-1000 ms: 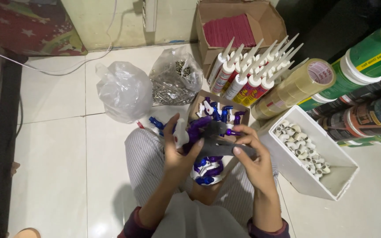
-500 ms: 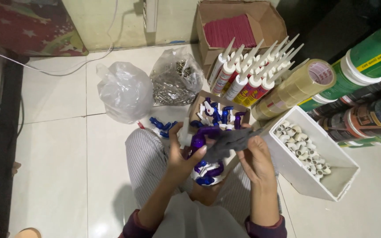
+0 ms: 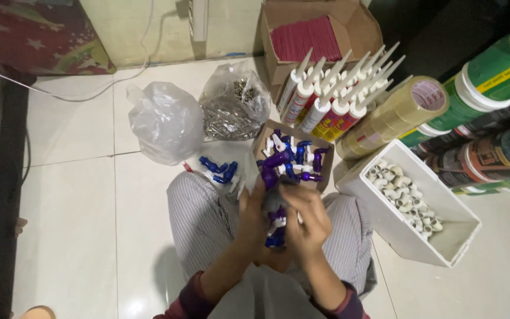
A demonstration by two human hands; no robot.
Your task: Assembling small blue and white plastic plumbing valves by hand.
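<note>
Both hands, left hand (image 3: 254, 214) and right hand (image 3: 303, 220), clasp a bunch of blue fittings (image 3: 276, 229) over the lap; box (image 3: 321, 171) of fittings looks still largely full, more loose on floor (image 3: 66, 236).

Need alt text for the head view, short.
Seen from above, a seated person's left hand and right hand hold small blue and purple fittings over their lap, beside a cardboard box of more and a white tray of white fittings.

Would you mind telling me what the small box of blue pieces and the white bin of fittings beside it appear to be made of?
The small box looks like brown cardboard: matte, with folded flaps. The white bin seems to be rigid plastic, smooth and slightly glossy, though painted metal can't be ruled out.
</note>
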